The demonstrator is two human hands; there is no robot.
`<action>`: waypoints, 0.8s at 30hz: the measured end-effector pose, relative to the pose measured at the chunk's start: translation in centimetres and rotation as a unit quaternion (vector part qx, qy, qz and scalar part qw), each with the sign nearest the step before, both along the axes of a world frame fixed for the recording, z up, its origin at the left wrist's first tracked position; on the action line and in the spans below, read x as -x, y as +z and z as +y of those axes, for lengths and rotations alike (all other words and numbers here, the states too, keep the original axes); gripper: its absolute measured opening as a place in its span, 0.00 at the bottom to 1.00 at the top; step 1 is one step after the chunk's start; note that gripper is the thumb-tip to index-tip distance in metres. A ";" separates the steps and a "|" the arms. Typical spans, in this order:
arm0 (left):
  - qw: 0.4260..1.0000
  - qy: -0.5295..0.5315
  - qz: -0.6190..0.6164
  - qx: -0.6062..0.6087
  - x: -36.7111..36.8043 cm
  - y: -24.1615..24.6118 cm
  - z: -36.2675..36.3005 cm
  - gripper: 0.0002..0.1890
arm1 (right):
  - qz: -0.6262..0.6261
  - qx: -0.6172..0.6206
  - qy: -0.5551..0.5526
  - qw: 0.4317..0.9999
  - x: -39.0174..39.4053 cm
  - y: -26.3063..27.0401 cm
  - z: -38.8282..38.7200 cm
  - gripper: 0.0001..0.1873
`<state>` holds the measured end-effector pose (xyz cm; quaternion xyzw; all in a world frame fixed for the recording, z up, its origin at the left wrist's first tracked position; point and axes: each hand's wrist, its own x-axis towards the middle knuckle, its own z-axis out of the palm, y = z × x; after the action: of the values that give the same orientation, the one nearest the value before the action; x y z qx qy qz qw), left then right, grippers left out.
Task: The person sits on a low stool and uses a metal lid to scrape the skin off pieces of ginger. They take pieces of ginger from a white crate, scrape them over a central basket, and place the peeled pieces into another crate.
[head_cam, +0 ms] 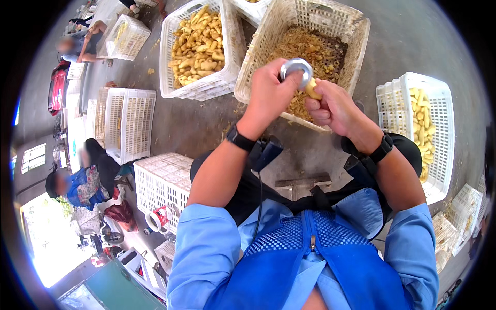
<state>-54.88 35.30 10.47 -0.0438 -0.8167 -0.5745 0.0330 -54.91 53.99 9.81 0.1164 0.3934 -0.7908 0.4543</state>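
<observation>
My left hand (271,91) grips a round, shiny metal tool (297,69), its thumb laid across the face. In my right hand (335,104) is a knobbly yellow piece of ginger root (312,90), mostly covered by the fingers. Tool and root meet, or nearly so; the exact contact is hard to make out. Both hands are over the near part of a dirty white plastic crate (248,77). Brown and yellow peelings (298,42) cover much of that crate's bottom.
Left of the peelings stands a white crate (197,91) heaped with ginger (199,46). A crate (441,128) of paler ginger (423,128) is by my right knee. An upturned crate (162,182) bears a red and white mug (159,217). People (83,186) sit farther left.
</observation>
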 end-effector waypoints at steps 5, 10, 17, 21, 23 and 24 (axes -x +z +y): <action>0.993 0.112 -0.002 0.024 2.1 -0.2 -2.6 0.07 | 0.032 -0.014 -0.003 0.999 -0.1 0.8 -0.1 0.13; 0.998 0.012 0.069 -0.002 -0.1 0.7 1.8 0.06 | 0.075 -0.074 -0.025 0.994 -0.4 1.2 -0.7 0.13; 0.993 0.103 0.019 0.060 1.7 0.5 -0.4 0.07 | 0.088 -0.065 -0.016 0.994 -0.5 1.0 -0.3 0.13; 1.000 -0.001 -0.014 0.002 0.8 0.3 0.6 0.09 | 0.120 -0.084 -0.005 0.989 -0.7 0.4 -0.3 0.13; 0.999 0.037 -0.006 0.034 2.0 -0.8 -1.0 0.09 | 0.151 -0.102 0.013 0.983 -1.0 0.3 -0.8 0.12; 0.996 0.063 0.002 0.065 2.6 -0.6 -1.6 0.09 | 0.166 -0.115 0.020 0.979 -1.4 0.5 -0.9 0.10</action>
<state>-57.44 33.72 9.90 0.0044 -0.8535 -0.5167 0.0677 -53.52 53.05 10.27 0.0275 0.5541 -0.7390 0.3823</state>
